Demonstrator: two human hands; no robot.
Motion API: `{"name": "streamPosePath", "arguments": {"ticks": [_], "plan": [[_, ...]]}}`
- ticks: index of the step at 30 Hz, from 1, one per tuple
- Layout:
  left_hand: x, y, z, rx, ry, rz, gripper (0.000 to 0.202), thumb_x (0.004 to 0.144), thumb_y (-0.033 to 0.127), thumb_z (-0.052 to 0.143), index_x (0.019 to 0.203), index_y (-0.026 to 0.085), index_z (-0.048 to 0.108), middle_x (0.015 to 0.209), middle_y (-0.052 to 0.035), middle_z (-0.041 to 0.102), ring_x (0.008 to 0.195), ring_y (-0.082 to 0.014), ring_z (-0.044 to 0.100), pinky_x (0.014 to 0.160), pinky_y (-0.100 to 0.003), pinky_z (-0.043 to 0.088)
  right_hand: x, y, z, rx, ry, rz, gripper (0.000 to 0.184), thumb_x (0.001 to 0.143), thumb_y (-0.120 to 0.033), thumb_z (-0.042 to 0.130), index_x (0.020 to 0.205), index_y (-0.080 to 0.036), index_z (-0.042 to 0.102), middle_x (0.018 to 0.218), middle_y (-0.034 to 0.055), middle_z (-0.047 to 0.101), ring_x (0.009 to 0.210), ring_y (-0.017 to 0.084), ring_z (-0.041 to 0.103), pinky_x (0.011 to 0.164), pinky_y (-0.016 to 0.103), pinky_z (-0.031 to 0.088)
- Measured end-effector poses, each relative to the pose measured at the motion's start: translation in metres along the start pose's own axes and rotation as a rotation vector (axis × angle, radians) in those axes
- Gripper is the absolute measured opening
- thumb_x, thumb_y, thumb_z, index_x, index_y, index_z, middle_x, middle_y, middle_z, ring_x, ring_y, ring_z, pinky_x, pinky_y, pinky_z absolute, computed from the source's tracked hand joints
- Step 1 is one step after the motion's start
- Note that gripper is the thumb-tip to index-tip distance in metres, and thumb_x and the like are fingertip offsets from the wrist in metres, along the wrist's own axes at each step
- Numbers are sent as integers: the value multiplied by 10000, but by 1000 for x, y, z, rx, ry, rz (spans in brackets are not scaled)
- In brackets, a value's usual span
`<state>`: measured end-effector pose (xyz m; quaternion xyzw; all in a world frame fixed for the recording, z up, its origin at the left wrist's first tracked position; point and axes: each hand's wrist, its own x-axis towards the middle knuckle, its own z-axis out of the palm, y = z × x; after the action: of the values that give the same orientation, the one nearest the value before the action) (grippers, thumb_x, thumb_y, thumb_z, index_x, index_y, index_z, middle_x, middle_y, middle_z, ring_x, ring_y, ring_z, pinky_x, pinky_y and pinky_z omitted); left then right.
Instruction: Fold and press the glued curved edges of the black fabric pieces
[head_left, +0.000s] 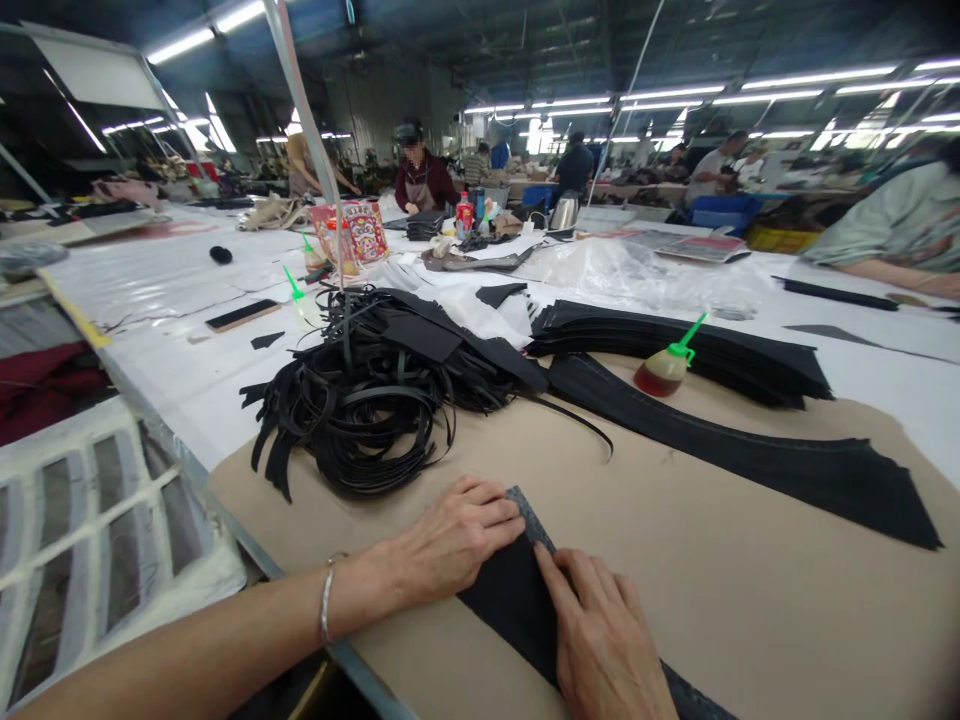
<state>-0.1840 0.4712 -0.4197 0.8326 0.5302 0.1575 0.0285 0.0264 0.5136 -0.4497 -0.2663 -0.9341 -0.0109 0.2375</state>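
Note:
A long black fabric piece lies slanting across the beige board, with a greyish folded-looking strip along its edge. My left hand, a bangle at its wrist, has its bent fingers pressed on the piece near its far end. Closer to me, my right hand is closed on the same edge, index finger along it; its thumb is hidden. Ahead of both hands lies a heap of black strips. Another curved black fabric piece rests to the right, below a stack of black pieces.
A squeeze bottle with a green spout stands upright between the black pieces. Clear plastic sheeting and a dark flat block lie farther off. A white rack is at left. Across the table a person works; another person's sleeve shows at right.

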Motion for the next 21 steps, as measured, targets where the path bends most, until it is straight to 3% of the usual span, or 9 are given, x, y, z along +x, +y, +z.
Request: {"name": "streamPosePath", "arguments": {"ticks": [4, 6, 8, 11, 15, 18, 21], "plan": [[6, -5, -1, -62, 64, -79, 266, 891, 73, 465, 1049, 202, 635, 1080, -41, 648, 1073, -209, 514, 955, -370, 367, 5, 2, 0, 52, 5, 75, 453, 758, -16, 454, 1134, -212, 612, 995, 51, 608, 867, 201, 528, 750, 333, 359], [13, -8, -4, -144, 140, -152, 258, 897, 68, 448, 989, 201, 650, 1077, -41, 635, 1071, -193, 508, 963, -348, 371, 9, 3, 0, 90, -15, 157, 379, 825, -54, 448, 1112, -241, 608, 1061, 56, 600, 915, 210, 536, 765, 335, 362], [24, -12, -10, -212, 140, -194, 244, 878, 69, 482, 1028, 195, 628, 1098, -44, 621, 1089, -186, 499, 973, -338, 369, 16, 1, 0, 113, -43, 273, 265, 882, -127, 469, 1096, -225, 591, 1058, 71, 607, 936, 224, 550, 777, 345, 368], [42, -19, -20, -237, -31, -141, 362, 819, 97, 584, 1160, 214, 559, 1152, -36, 610, 1132, -205, 487, 981, -377, 341, 29, -4, -1, 119, -100, 442, 250, 873, -215, 574, 1120, -180, 555, 971, 74, 636, 915, 243, 582, 776, 361, 376], [63, -29, -28, -216, -271, -36, 337, 798, 166, 655, 1123, 230, 589, 1094, -24, 634, 1089, -222, 512, 930, -385, 304, 45, -9, -4, 138, -185, 568, 225, 823, -207, 641, 1040, -182, 585, 880, 52, 658, 852, 247, 611, 721, 341, 377], [72, -33, -28, -192, -344, 12, 200, 795, 176, 670, 986, 229, 645, 972, -4, 641, 1023, -212, 521, 903, -378, 274, 52, -8, -6, 212, -211, 598, 74, 825, -189, 624, 896, -211, 618, 822, 26, 664, 802, 224, 616, 675, 306, 372], [77, -35, -26, -194, -366, 26, 119, 776, 150, 686, 868, 224, 667, 890, 9, 621, 980, -203, 519, 884, -375, 261, 54, -7, -8, 261, -228, 620, 67, 820, -156, 616, 845, -216, 631, 810, 21, 662, 804, 219, 611, 665, 293, 374]]}}
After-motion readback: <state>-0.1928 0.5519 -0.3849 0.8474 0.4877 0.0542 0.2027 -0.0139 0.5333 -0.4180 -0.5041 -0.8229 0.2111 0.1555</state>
